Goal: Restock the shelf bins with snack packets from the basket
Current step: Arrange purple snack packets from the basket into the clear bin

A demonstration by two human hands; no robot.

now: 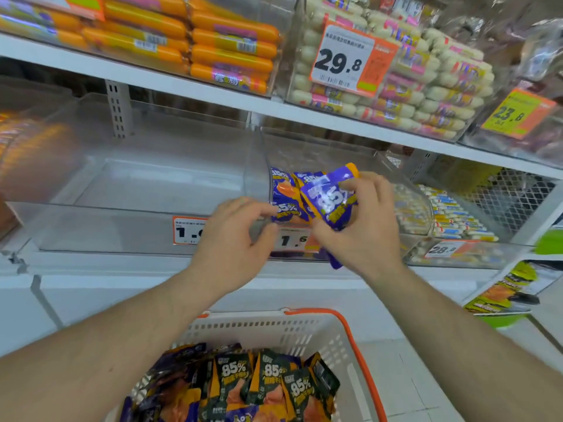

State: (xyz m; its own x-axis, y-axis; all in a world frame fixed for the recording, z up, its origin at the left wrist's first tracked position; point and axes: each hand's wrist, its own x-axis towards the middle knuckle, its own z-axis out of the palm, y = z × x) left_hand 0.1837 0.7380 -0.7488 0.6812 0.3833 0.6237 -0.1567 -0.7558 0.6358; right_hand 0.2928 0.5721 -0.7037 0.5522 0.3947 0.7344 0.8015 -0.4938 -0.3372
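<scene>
My right hand (362,226) grips a bunch of purple snack packets (327,199) marked 85% at the front of a clear shelf bin (405,190). My left hand (234,236) is just left of them, its curled fingertips touching the packets at the bin's front wall. A few purple packets (283,190) show inside the bin behind the hands. Below, a white basket (274,330) with an orange handle holds several dark green packets (268,382) and purple packets (170,388).
A wide clear bin (137,184) with nothing in it stands to the left. Price tags (187,231) hang on the bin fronts. The shelf above carries orange sausages (213,41) and white sausages (426,95). White-wrapped sticks (451,214) fill the bin to the right.
</scene>
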